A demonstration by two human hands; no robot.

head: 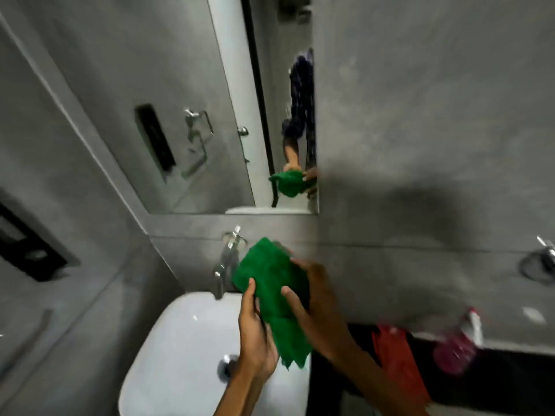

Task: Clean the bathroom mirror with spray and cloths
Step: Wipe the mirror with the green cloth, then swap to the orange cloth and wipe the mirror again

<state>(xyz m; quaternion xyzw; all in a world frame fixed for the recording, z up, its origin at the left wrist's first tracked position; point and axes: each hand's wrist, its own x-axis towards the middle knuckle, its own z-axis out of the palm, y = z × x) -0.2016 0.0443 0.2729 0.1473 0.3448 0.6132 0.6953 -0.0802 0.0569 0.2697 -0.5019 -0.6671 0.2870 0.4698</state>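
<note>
Right now I am holding the green, nubbly microfibre cloth (271, 292) over the white ceramic basin (186, 349), with both hands wrapped round it. My left hand (255, 334) is gripping its lower part from the basin side, thumb lying up along the fabric, and my right hand (315, 298) is curling its fingers (292, 301) over the cloth from the other side, so both sets are clamped on the cloth rather than spread. It is hanging bunched and half folded, and I judge I am gathering or folding it into a pad.

The frameless rectangular wall mirror (186, 115) is sitting above the chrome tap (228, 259), well apart from the cloth, and nothing is touching the glass. I am seeing no wet streaks or droplets on it, though the picture is blurred, so I cannot tell whether it has been sprayed. A pink, blurred bottle (456, 349) and an orange-red cloth (393, 355) are lying on the dark worktop (510, 382) to my right. Wiping, I reckon, is lying ahead of me.
</note>
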